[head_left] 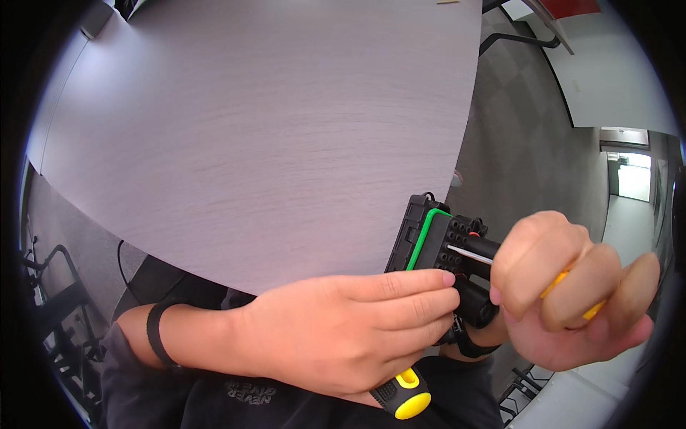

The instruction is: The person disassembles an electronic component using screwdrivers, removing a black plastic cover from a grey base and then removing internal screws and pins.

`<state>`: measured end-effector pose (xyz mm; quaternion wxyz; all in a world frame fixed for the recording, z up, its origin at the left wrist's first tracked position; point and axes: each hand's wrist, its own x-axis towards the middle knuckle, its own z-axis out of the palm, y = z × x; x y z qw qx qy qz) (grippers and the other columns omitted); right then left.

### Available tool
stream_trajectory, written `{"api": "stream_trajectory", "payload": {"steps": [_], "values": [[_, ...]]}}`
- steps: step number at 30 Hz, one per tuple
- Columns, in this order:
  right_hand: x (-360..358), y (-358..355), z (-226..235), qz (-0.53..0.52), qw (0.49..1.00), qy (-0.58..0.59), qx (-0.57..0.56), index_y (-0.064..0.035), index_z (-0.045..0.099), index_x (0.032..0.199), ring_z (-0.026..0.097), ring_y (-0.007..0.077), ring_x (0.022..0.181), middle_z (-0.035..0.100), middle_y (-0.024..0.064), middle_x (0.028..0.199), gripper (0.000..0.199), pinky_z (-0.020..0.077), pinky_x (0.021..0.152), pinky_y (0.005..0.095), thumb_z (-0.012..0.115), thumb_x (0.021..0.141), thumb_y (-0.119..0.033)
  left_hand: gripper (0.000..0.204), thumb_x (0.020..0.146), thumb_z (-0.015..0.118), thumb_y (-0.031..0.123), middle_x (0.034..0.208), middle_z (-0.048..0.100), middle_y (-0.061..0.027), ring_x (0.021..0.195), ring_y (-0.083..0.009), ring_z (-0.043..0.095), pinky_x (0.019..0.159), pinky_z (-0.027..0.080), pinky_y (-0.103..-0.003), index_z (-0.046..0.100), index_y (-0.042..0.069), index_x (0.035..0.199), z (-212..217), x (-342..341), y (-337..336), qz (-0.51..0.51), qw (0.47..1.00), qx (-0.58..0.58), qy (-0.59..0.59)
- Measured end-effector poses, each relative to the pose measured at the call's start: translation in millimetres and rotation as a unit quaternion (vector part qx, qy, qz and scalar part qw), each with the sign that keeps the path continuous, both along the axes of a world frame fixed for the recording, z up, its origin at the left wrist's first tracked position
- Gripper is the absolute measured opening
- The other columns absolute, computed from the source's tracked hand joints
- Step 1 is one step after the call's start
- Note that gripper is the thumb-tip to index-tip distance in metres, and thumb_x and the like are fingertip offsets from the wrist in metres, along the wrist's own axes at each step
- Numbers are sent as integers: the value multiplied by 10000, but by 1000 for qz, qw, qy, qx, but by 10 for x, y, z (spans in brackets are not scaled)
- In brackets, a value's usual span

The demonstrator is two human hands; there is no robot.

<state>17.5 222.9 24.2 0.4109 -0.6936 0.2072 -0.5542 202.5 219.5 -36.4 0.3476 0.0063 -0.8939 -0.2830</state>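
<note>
My left hand [350, 329] lies over a black plastic block [432, 250] with a green stripe, several small round holes and two black cylinders on its right side. Its fingers press along the block, and the thumb is hidden. Below the palm sticks out a black handle with a yellow end [413, 406]; whether it joins the block is hidden. My right hand [564, 293] is closed around a screwdriver [468, 253] with a thin metal shaft. Between the fingers bits of its orange-yellow handle show. The shaft's tip meets the holed face of the block.
A pale, wood-grained table [264, 143] spreads out ahead, its curved edge close to my body. Black chair frames [64, 300] stand at the left, and another chair part [518, 39] shows at the upper right. The grey floor [522, 136] lies to the right.
</note>
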Motion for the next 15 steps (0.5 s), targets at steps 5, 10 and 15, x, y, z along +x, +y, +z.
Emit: {"api": "stream_trajectory", "payload": {"steps": [5, 10, 15], "values": [[-41, 10, 1, 33, 999, -34, 6, -151, 323, 853, 444, 146, 473, 436, 6, 614, 288, 396, 423, 261, 264, 1015, -382, 457, 760, 738, 446, 1032, 661, -200, 1078, -347, 603, 1003, 409, -460, 633, 2, 792, 200, 163, -132, -58, 964, 245, 90], [-28, -2, -71, 68, 996, -48, 14, -155, 328, 856, 412, 141, 482, 442, 15, 638, 322, 364, 419, 255, 217, 1019, -410, 325, 928, 566, 396, 797, 556, -48, 725, -183, 581, 714, 508, -337, 460, 90, 903, 333, 419, -85, -12, 738, 592, 324], [-5, 18, -17, 54, 998, -34, 30, -169, 323, 847, 403, 127, 474, 426, 0, 631, 332, 360, 460, 249, 196, 1019, -424, 244, 954, 525, 319, 688, 407, 4, 571, -92, 404, 529, 405, -242, 412, 114, 885, 463, 561, -244, -21, 700, 534, 475]]}}
